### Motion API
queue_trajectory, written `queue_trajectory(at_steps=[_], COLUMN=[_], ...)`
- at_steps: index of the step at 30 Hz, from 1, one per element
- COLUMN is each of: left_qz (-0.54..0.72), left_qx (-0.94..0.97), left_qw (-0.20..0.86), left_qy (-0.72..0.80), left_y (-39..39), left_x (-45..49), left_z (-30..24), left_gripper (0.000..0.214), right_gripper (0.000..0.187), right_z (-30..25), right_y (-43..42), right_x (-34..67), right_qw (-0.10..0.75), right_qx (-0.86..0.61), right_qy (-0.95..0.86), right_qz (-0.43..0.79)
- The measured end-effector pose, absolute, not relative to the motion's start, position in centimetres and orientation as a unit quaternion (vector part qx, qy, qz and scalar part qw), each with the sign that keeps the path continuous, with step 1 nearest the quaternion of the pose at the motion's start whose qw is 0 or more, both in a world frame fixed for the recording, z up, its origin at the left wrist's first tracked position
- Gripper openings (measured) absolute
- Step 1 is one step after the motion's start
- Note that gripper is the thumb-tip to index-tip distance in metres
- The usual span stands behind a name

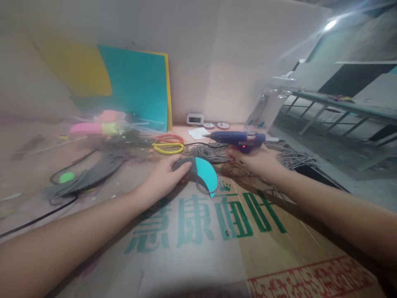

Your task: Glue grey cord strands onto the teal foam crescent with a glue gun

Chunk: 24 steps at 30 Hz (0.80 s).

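My left hand point(173, 176) pinches the grey end of a curved turquoise foam piece point(206, 171), partly wrapped in grey cord. A loose strand of that cord loops below the piece's lower edge. In my right hand point(252, 159) is a blue hot glue gun point(238, 140), its nozzle pointing left and a small red light lit on its body. A white glue stick point(272, 139) sticks out of its back. The nozzle is above and apart from the foam piece. Bundles of grey cord point(211, 153) lie behind and under the glue gun.
Printed cardboard point(198, 256) covers the table. Scissors with red and yellow handles point(169, 145) lie behind my left hand. A small digital clock point(194, 119), a clear bottle point(266, 107) and turquoise sheets point(139, 87) stand at the back. A grey cord-covered curved piece point(96, 174) lies left.
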<state>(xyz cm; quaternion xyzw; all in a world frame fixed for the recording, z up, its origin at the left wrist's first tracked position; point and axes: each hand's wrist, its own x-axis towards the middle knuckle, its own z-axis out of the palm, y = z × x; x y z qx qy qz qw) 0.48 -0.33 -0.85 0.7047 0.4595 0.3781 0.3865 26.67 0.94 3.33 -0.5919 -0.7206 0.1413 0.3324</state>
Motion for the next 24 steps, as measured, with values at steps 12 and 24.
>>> queue_trajectory(at_steps=[12,24], left_qz=[0.361,0.360], left_qx=[0.734,0.715], left_qw=[0.363,0.444], left_qy=[0.446,0.403], left_y=[0.0,-0.8], left_x=[0.2,0.5], left_z=[-1.0,-0.7], left_gripper=[0.035,0.033], right_gripper=[0.014,0.014], right_z=[0.1,1.1], right_y=[-1.8,-4.4], right_x=[26.7,24.1], right_qw=[0.400,0.398], right_qx=[-0.490,-0.567], right_qy=[-0.717,-0.659], right_qz=[0.294,0.293])
